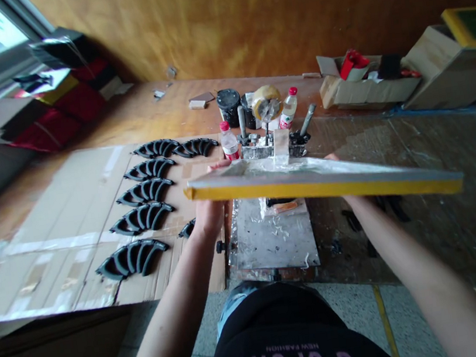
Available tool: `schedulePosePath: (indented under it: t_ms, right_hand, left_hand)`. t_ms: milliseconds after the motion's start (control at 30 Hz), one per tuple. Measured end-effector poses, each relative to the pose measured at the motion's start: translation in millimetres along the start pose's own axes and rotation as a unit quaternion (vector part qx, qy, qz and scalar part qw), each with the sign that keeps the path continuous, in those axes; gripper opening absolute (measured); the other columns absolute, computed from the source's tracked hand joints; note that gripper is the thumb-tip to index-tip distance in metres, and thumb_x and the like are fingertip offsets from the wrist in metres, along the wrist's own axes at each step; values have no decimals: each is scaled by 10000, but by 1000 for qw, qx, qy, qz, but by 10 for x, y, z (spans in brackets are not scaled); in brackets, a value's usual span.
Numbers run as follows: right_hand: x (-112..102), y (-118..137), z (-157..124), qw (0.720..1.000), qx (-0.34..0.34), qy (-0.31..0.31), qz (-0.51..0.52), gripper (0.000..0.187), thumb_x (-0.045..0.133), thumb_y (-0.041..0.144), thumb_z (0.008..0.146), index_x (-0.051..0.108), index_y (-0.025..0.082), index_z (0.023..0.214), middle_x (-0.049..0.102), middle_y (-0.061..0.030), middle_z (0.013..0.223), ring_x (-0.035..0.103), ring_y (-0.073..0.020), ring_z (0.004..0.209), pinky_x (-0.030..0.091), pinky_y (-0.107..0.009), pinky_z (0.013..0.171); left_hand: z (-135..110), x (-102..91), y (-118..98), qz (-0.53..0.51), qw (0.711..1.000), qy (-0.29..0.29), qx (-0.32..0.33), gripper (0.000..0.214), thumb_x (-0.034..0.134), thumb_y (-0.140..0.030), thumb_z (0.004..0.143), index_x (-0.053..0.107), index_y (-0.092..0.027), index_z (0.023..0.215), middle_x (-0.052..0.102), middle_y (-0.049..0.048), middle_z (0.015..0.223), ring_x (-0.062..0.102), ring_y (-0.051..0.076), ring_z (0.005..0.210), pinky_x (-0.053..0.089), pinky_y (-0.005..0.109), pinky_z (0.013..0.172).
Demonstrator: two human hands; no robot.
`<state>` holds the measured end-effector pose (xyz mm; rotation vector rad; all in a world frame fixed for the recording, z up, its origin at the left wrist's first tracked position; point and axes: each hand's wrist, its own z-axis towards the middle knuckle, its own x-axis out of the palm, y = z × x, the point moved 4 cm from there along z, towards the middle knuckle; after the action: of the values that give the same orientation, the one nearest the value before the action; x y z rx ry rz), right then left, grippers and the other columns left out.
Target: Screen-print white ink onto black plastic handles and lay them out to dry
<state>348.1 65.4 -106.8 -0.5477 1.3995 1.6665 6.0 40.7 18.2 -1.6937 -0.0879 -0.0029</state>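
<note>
Here we go, the left hand (208,215) and right hand (358,200) are gripping a yellow-framed silkscreen (323,188) by its sides, holding it tilted above a foil-covered metal plate (273,238) on the desk (444,226)! Black curved moulded pieces (141,218) sit in rows on cardboard (56,269) just left.

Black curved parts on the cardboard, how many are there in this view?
7. The black curved parts lie on the cardboard: two side by side at the top, four in a column below, and one partly hidden by the left hand. Others may be hidden.
</note>
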Motion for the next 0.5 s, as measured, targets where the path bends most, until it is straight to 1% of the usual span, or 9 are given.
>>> schedulePosePath:
  t_ms: [33,100,167,233,300,333,367,433,500]
  right_hand:
    - [115,47,-146,999,-32,31,4,200,540,228,882,674,98,951,694,-24,821,630,-142,792,513,-219,733]
    - [350,244,-414,989,-111,97,0,294,679,270,811,674,119,1064,698,-51,951,620,-173,911,499,-274,840]
    - [514,497,-618,974,-167,150,-25,349,745,279,773,677,203,1107,678,-70,1003,585,-226,980,464,-367,901]
    - [548,750,-753,972,-168,156,-45,234,708,287,815,700,230,1042,648,-74,952,548,-238,976,438,-386,898]
    - [498,1031,-879,976,-166,137,-40,151,657,301,859,709,220,976,618,-75,893,523,-232,943,427,-371,872]
    - [471,1183,-954,973,-188,135,-26,151,634,305,876,705,214,974,610,-74,884,518,-226,931,425,-362,863]
    - [453,1327,-1036,963,-226,144,-8,166,611,309,892,698,211,994,609,-72,883,519,-220,925,423,-355,861]
    - [427,1481,-1189,933,-307,183,31,213,575,321,918,673,222,1078,628,-57,908,537,-203,925,425,-340,873]
    - [375,1308,-1246,927,-310,209,41,247,554,315,933,646,237,1148,654,-44,963,563,-186,935,433,-321,883]
  left_hand:
    - [60,55,-15,-17,1000,0,11,501,484,-604,863,631,-181,1088,689,66,1029,651,190,916,528,258,717]
    - [108,133,40,-51,999,-12,15,520,431,-604,888,605,-173,1120,690,83,1022,656,182,910,527,245,683]
    - [36,181,248,-80,996,-28,-28,524,426,-601,894,581,-173,1153,695,92,1003,665,166,841,518,227,624]
    - [-157,254,604,-88,986,3,-142,538,491,-589,872,558,-159,1188,703,119,1010,679,173,770,514,235,568]
    - [-433,325,994,-84,955,63,-279,573,545,-583,847,541,-137,1207,706,157,1041,697,206,755,527,269,546]
    - [-561,331,1149,-85,940,80,-321,568,556,-580,842,547,-130,1190,708,165,1039,704,221,766,535,283,549]
    - [-661,307,1269,-86,932,85,-342,544,564,-572,839,561,-126,1150,715,160,1008,709,230,774,540,289,553]
    - [-755,150,1406,-75,937,67,-334,476,579,-558,830,594,-125,1026,725,124,882,709,226,739,537,284,545]
    - [-736,-174,1456,-24,954,22,-297,453,576,-567,814,603,-126,917,715,94,771,695,206,653,519,267,514]
